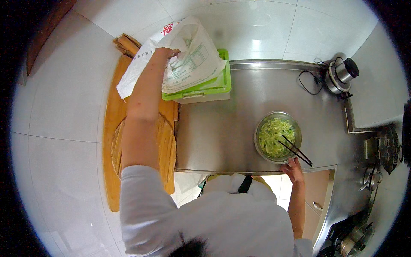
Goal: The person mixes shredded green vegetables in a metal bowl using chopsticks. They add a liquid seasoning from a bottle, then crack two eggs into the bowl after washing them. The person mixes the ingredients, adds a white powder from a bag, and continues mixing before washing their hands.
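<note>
My left hand [172,53] grips the folded edge of a white woven sack [192,64] with printing on it; some of the fingers are hidden in its folds. The sack rests on a storage box with a green lid [226,77]. At the near rim of a metal bowl [257,146], my right hand [292,170] has its fingers against the side. Pale green shredded vegetable [274,135] fills the bowl. A pair of dark chopsticks [297,151] leans in it, with the upper ends over the rim above my right hand.
A large wooden board [112,192] and a round wooden lid or board [167,144] lie left, under my forearm. A small corded metal appliance [340,77] stands at the back right of the steel counter [218,135]. Pots [354,241] sit along the right side.
</note>
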